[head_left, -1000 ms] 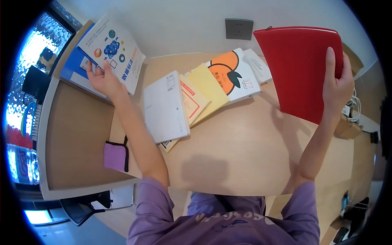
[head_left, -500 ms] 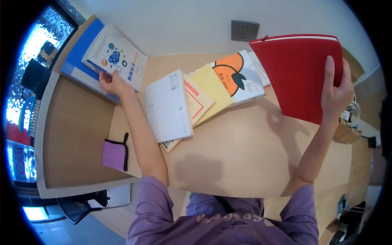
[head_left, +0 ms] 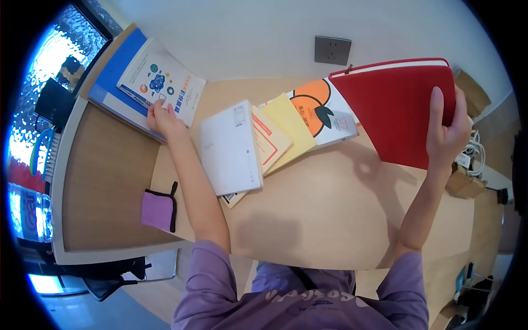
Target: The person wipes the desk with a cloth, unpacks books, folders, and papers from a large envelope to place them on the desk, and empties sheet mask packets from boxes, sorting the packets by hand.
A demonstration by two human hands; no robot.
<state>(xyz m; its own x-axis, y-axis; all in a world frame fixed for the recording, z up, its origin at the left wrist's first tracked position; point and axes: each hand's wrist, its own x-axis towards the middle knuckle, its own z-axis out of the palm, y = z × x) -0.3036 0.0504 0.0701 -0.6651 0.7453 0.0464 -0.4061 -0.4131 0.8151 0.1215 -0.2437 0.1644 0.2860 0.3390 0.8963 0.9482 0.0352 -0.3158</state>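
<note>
My right hand [head_left: 448, 129] grips the right edge of a red notebook [head_left: 399, 113], its thumb flat on the cover. The notebook is raised above the right side of the desk, and white page edges show along its top. My left hand [head_left: 168, 121] is at the lower edge of a white book [head_left: 159, 77] with a blue printed design, its fingers curled against that edge. This book lies over a blue-and-white book or folder [head_left: 113, 88] by the left partition. Between my hands lie a white box-like item [head_left: 231, 148], a cream booklet [head_left: 270, 137], a yellow booklet [head_left: 291, 124] and an orange-printed white packet [head_left: 324, 113], overlapping.
A purple cloth pouch [head_left: 158, 210] with black trim lies at the desk's left. The wooden partition [head_left: 104, 187] borders that side. A wall socket [head_left: 332, 50] is at the back. White cables [head_left: 476, 148] and a cardboard box [head_left: 466, 181] are beyond the right edge.
The red notebook has come slightly lower and left with my right hand. My left hand has shifted a little along the white book's lower edge. The camera view has also moved slightly.
</note>
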